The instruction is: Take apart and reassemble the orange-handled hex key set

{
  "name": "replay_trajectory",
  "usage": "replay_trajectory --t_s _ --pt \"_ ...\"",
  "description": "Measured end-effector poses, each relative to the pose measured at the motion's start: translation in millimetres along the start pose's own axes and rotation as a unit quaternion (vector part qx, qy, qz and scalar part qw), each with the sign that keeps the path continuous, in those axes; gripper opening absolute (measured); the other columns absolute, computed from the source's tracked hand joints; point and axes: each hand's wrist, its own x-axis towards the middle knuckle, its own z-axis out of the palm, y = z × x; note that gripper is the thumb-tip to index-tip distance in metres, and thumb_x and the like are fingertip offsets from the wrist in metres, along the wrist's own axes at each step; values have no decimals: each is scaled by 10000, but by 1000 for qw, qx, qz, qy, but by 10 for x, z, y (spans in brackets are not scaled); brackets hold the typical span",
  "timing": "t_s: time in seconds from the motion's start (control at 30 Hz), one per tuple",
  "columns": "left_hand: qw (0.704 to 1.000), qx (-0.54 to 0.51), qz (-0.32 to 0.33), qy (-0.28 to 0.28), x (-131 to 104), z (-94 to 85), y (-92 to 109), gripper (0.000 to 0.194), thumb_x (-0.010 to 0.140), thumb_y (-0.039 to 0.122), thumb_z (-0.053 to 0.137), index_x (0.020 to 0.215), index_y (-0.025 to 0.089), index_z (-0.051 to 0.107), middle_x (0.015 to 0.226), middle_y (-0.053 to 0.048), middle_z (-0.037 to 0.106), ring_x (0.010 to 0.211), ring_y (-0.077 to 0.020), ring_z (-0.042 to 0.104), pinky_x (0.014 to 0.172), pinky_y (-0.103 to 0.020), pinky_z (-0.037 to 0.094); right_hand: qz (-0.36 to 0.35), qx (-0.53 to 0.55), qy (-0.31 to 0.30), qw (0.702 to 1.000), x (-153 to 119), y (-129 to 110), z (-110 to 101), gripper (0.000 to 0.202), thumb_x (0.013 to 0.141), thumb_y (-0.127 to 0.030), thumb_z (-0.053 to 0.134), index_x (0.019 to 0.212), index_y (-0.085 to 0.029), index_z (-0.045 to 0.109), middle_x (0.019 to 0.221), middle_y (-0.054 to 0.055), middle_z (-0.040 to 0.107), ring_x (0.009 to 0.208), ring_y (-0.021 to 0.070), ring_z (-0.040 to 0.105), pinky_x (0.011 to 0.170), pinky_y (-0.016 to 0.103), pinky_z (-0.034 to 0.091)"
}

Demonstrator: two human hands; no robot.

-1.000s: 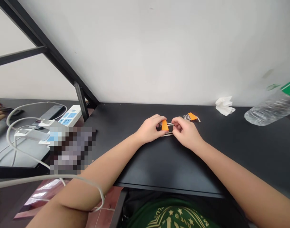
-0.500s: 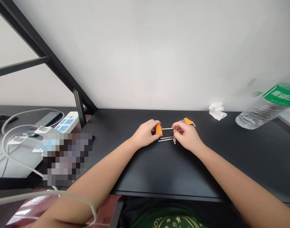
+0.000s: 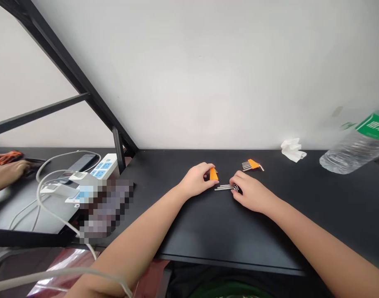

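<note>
A black counter (image 3: 208, 231), small things on it
Loose hex keys (image 3: 224, 188) lie in front, an orange key holder (image 3: 254, 164) behind them, a crumpled tissue (image 3: 293, 150) and clear bottle (image 3: 351, 154) farther right.

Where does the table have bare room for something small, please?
The table is bare between the right forearm and bottle, and between right and left forearm. It is crowded where the left hand grips an orange holder near the right hand and hex keys; a second holder lies beyond.
</note>
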Motion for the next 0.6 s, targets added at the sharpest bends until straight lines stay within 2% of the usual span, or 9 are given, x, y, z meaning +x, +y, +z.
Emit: replay_trajectory --t_s 0.07,0.2,0.37,0.5,0.6 --pt "1000 -4 1 -4 -8 15 6 454 822 386 828 1216 211 685 1042 -33 702 795 -162 615 781 -332 561 0 -7 2 1000 -13 -21 30 115 915 -134 559 921 -220 635 1001 29 621 744 157 593 686 314 478" --pt "1000 1 17 -18 -24 61 33 493 827 400 829 1257 212 680 1044 -36 697 806 -165 618 793 -337 556 7 -13 11 1000 -4 -26 65 100 918 -151 561 922 -222 632 994 37 625 753 172 601 694 328 480" --pt "998 -4 50 -39 -43 103 142 434 861 404 797 1240 229 681 1043 -42 693 843 -177 648 786 -327 554 7 57 91 994 38 -67 81 98 979 -269 572 1057 -228 614 1023 56 666 804 200 633 717 348 506" --pt "997 -4 58 -54 -54 117 244 336 857 359 791 1155 236 695 970 -26 679 841 -180 640 773 -319 532 -14 106 93 990 64 -127 100 103 994 -207 500 965 -239 594 902 22 666 742 182 619 672 326 482" --pt "997 -9 57 -55 -60 117 275 324 861 375 790 1135 234 692 951 -22 670 818 -173 625 759 -313 520 -25 111 109 987 76 -150 107 125 980 -180 502 925 -235 600 900 28 672 747 183 618 671 325 477"
